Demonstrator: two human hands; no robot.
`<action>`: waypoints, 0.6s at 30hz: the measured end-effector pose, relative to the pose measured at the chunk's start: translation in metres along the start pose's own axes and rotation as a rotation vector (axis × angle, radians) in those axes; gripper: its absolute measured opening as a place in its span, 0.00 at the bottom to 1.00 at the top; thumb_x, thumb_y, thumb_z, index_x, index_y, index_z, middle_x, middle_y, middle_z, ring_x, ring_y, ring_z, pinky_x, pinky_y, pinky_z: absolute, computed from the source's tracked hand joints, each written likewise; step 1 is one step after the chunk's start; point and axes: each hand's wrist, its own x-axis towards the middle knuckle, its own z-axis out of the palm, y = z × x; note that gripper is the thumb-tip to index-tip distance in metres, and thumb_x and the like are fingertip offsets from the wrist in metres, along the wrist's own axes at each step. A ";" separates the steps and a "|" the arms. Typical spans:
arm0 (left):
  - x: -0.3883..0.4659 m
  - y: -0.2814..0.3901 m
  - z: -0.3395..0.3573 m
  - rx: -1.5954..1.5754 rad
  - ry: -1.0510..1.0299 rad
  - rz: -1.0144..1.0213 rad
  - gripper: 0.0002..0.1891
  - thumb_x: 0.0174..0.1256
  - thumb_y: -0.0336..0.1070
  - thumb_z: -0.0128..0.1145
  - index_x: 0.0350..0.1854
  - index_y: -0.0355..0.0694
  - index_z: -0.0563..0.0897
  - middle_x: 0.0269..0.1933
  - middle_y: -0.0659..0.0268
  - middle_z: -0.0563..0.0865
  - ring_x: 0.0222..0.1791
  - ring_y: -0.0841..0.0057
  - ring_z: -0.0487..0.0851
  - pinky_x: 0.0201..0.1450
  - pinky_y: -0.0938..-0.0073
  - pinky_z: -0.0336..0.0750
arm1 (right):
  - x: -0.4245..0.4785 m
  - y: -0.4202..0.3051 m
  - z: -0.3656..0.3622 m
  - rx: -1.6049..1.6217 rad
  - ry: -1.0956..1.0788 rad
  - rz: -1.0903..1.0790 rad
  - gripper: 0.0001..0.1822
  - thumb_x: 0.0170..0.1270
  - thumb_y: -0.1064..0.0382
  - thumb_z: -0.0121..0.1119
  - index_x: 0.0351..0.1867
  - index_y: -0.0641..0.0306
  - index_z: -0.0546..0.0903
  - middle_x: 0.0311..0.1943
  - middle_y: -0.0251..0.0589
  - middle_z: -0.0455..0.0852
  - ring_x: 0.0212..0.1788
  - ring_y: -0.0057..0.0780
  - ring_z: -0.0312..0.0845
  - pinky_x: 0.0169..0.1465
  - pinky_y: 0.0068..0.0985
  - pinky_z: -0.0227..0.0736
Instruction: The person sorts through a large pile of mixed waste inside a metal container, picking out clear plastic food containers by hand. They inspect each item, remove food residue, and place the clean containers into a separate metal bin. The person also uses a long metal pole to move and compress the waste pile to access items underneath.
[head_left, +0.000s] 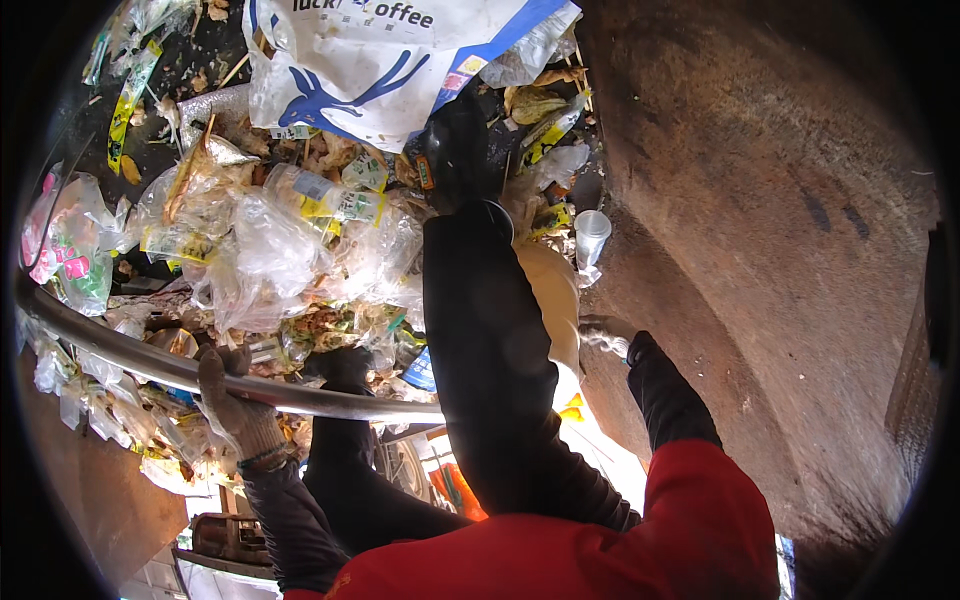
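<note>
My left hand (236, 409), in a knitted work glove, is closed around a metal pipe (360, 405) that curves across the lower left. My right hand (606, 334), gloved as well, is beside a cream-coloured rounded container (555, 300), near its right edge; my black sleeve hides part of the hand, and what its fingers do is unclear. A clear plastic cup (592, 232) lies above that hand. Mixed waste, with clear plastic bags (277, 240) and food scraps, spreads under my legs. At the top lies a white and blue printed plastic bag (345, 75).
A rusty, stained metal wall (750, 225) rises on the right. My black-booted leg (487, 322) stands in the waste at the centre; my other leg (341, 442) is lower left. A clear cup with a label (315, 191) lies among bags. Bright ground shows below.
</note>
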 end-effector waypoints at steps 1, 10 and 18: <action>-0.001 0.001 0.001 -0.004 0.035 0.003 0.10 0.66 0.38 0.68 0.35 0.38 0.80 0.29 0.67 0.79 0.31 0.77 0.73 0.40 0.74 0.70 | 0.005 -0.026 0.008 0.098 0.176 -0.022 0.29 0.71 0.52 0.65 0.72 0.50 0.74 0.50 0.40 0.87 0.53 0.35 0.81 0.57 0.47 0.74; -0.006 -0.013 -0.005 -0.074 0.238 0.003 0.12 0.66 0.38 0.67 0.45 0.38 0.80 0.32 0.68 0.81 0.31 0.80 0.74 0.40 0.73 0.73 | 0.053 -0.161 -0.011 -0.519 0.181 -0.173 0.58 0.51 0.33 0.76 0.79 0.61 0.65 0.75 0.57 0.70 0.75 0.47 0.68 0.74 0.36 0.63; -0.019 -0.002 0.005 -0.103 0.320 0.009 0.10 0.67 0.37 0.68 0.37 0.38 0.80 0.28 0.68 0.79 0.30 0.77 0.75 0.43 0.70 0.76 | 0.103 -0.175 0.012 -1.173 0.432 -0.520 0.25 0.72 0.46 0.53 0.53 0.65 0.86 0.48 0.56 0.90 0.52 0.54 0.86 0.57 0.42 0.79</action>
